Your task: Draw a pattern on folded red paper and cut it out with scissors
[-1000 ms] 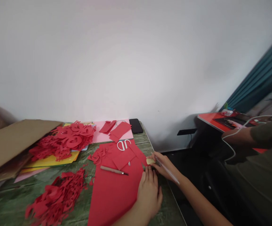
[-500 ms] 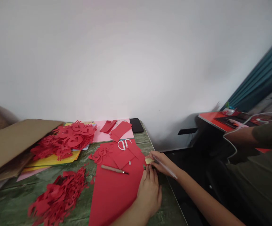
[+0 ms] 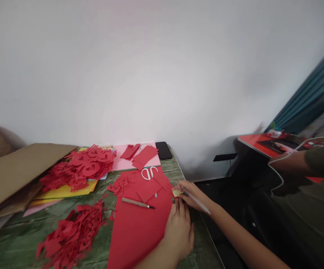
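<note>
My left hand (image 3: pixel 180 228) lies flat, fingers stretched forward, at the right edge of a large red paper sheet (image 3: pixel 139 235). Just beyond its fingertips, my right hand (image 3: pixel 191 194) is closed around a slim, clear-barrelled pen (image 3: pixel 197 200). The pen slants back over the hand, and its tip is hidden. A small pale-yellow piece (image 3: pixel 177 193) shows at the right fingertips; I cannot tell what it is. On the sheet rest a wooden-handled carving tool (image 3: pixel 137 203), white-handled scissors (image 3: pixel 149 173) partly under red paper, and a folded red paper piece (image 3: pixel 149 189).
Red paper cutouts (image 3: pixel 90 164) are heaped at the back left, beside brown cardboard (image 3: pixel 18 172). Red scraps (image 3: pixel 72 235) lie in front. A black phone (image 3: pixel 163 150) sits by the wall. At right, another person's arm (image 3: pixel 291 163) reaches over a red-topped desk (image 3: pixel 253 144).
The view has shifted slightly, so everything sits a little lower and further right. Both hands keep nearly the same pose at the paper's edge.
</note>
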{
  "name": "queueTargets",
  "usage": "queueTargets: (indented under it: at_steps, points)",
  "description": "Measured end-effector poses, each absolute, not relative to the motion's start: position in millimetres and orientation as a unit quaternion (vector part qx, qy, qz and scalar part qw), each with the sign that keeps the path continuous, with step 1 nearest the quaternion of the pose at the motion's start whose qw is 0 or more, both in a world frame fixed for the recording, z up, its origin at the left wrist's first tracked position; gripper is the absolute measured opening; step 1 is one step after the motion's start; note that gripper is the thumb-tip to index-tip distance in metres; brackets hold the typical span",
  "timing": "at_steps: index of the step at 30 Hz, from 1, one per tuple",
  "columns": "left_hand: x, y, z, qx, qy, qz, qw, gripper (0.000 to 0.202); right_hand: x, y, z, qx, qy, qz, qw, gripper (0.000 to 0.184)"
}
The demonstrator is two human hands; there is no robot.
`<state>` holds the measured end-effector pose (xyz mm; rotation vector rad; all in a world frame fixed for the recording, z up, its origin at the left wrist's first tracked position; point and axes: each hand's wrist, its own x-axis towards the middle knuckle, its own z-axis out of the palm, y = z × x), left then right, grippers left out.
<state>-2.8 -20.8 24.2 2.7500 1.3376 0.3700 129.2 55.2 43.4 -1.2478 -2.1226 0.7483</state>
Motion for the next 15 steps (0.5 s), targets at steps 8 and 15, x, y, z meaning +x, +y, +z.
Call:
queueTargets:
  at_steps: [8,15]
  points:
    - [-3.0,-20.8,26.2,0.892,0.434,0.122,0.045,0.053,126.1,56.1,42.3,-0.457,-0.79,0.288,0.289,0.02]
    - [-3.4,-20.0,21.7,0.885,0.443,0.132,0.064,0.054,128.0,54.8,43.0,-0.456,-0.773,0.31,0.313,0.02]
